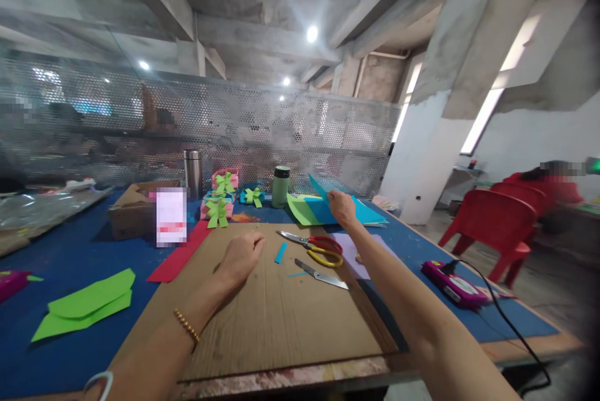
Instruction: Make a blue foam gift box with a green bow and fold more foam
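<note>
My right hand (342, 208) pinches a blue paper sheet (319, 187), one corner raised, above a stack of blue and green paper (302, 210) at the far right of the cardboard. My left hand (242, 255) rests over the cardboard sheet (244, 320) with its fingers curled closed; whatever may be inside them is hidden. Between the hands lie scissors (323, 250) with red and yellow handles, a small blue paper strip (280, 253) and a loose metal blade (323, 275). Purple paper (349, 251) lies partly under my right forearm.
Green paper (87, 307) and red paper (180, 257) lie left. Behind stand a cardboard box (131, 210), a steel flask (192, 173), pink boxes with green bows (218, 207) and a green bottle (280, 188). A corded purple device (454, 283) sits right; a person sits beyond red chairs (490, 217).
</note>
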Motion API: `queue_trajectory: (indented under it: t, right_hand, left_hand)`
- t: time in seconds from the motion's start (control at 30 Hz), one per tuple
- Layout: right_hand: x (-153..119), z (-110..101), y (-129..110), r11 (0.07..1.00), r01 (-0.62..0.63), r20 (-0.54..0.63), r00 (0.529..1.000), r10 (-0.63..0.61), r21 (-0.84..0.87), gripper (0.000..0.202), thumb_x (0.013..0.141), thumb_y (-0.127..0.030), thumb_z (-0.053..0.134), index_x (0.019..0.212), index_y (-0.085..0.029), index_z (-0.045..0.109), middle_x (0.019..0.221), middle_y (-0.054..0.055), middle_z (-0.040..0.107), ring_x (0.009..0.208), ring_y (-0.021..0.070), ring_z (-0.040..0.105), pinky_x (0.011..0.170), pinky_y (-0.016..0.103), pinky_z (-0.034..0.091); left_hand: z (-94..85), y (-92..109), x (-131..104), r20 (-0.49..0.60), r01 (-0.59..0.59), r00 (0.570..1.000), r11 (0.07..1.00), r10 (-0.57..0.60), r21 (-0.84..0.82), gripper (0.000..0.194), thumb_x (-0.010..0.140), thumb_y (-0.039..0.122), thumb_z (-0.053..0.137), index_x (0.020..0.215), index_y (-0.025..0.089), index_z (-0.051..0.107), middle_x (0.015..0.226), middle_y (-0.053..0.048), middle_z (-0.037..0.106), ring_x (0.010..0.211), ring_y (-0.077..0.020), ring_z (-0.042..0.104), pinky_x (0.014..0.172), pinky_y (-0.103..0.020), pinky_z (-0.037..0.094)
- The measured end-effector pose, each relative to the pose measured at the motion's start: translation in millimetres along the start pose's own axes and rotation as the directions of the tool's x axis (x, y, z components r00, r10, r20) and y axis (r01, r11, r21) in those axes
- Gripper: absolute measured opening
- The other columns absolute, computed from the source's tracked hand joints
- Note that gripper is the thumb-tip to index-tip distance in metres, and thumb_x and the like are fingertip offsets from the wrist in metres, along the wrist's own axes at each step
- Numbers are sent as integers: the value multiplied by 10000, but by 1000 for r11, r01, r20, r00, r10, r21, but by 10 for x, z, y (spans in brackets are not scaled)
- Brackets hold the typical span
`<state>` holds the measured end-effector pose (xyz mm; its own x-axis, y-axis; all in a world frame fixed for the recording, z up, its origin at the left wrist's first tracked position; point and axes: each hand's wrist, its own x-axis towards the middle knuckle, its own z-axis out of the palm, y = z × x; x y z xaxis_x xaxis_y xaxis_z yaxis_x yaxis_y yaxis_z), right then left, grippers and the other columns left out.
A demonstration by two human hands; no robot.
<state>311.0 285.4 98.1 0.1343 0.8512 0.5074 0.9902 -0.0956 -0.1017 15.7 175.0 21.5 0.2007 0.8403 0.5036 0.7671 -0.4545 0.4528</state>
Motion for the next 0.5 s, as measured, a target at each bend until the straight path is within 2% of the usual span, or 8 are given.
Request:
queue_trajectory:
  t: [0.07, 0.13, 0.2, 0.23, 0.3, 0.33, 0.43, 0.5]
  right_hand:
    - [-149, -148, -136, 995, 84, -49, 996, -81, 56, 366, 1032, -327, 395, 1213, -225, 696, 1138, 90, 744, 1005, 213, 680, 793, 257, 453]
    - [-430, -269, -311, 951, 260, -123, 962, -242, 166, 317, 1013, -327, 459, 1164, -223, 718, 1072, 70, 760, 927, 197, 683, 762, 250, 447]
    - [-840, -383, -486, 811, 522, -197, 852, -485, 265, 256, 991, -279, 506, 1053, -198, 741, 931, 67, 764, 815, 183, 669, 726, 254, 435]
    - [-1077, -444, -560, 723, 634, -224, 774, -593, 274, 239, 986, -237, 505, 998, -188, 739, 844, 61, 747, 766, 175, 650, 707, 257, 427]
    - [-1564, -572, -668, 536, 800, -243, 596, -766, 270, 251, 989, -162, 469, 927, -168, 712, 743, 54, 701, 717, 171, 614, 696, 273, 419]
    - [-1791, -631, -698, 476, 834, -236, 539, -808, 278, 250, 996, -146, 448, 970, -161, 696, 793, 69, 705, 762, 178, 617, 725, 288, 427]
    - [-2323, -724, -707, 351, 872, -235, 441, -866, 342, 255, 1024, -188, 411, 1088, -146, 654, 908, 112, 717, 854, 195, 632, 780, 322, 459]
    - [-2539, -686, -655, 284, 865, -273, 416, -868, 414, 253, 1031, -286, 444, 1103, -150, 645, 963, 126, 728, 904, 202, 655, 821, 339, 482]
  left_hand:
    - [-37, -19, 36, -151, -64, 986, 996, 73, 64, 263, 931, 172, 500, 1072, 172, 721, 1082, -107, 703, 1002, -222, 645, 886, -339, 477]
    - [-144, 29, 42, -351, -127, 916, 971, 193, 202, 374, 914, 151, 523, 1269, 149, 642, 1275, -167, 609, 1183, -282, 572, 1013, -436, 443]
    - [-312, 141, -23, -460, -177, 822, 918, 336, 355, 521, 906, 158, 558, 1425, 147, 515, 1459, -210, 459, 1356, -349, 430, 1097, -531, 365]
    - [-403, 207, -90, -430, -217, 809, 883, 401, 416, 565, 901, 143, 564, 1459, 171, 475, 1518, -203, 399, 1413, -356, 361, 1121, -552, 333]
    - [-567, 319, -294, -288, -334, 805, 797, 519, 504, 573, 873, 86, 567, 1423, 241, 513, 1563, -149, 366, 1468, -348, 280, 1150, -590, 284]
    - [-629, 349, -424, -222, -381, 801, 760, 555, 526, 537, 859, 64, 565, 1362, 251, 568, 1561, -132, 378, 1478, -347, 263, 1153, -605, 274]
    - [-734, 299, -866, -91, -404, 840, 730, 534, 552, 277, 840, 51, 564, 1011, 208, 715, 1470, -122, 510, 1460, -350, 306, 1160, -625, 250]
    - [-764, 183, -1154, -37, -379, 876, 734, 481, 563, 219, 807, 22, 560, 817, 186, 706, 1224, -130, 677, 1348, -347, 460, 1136, -616, 285]
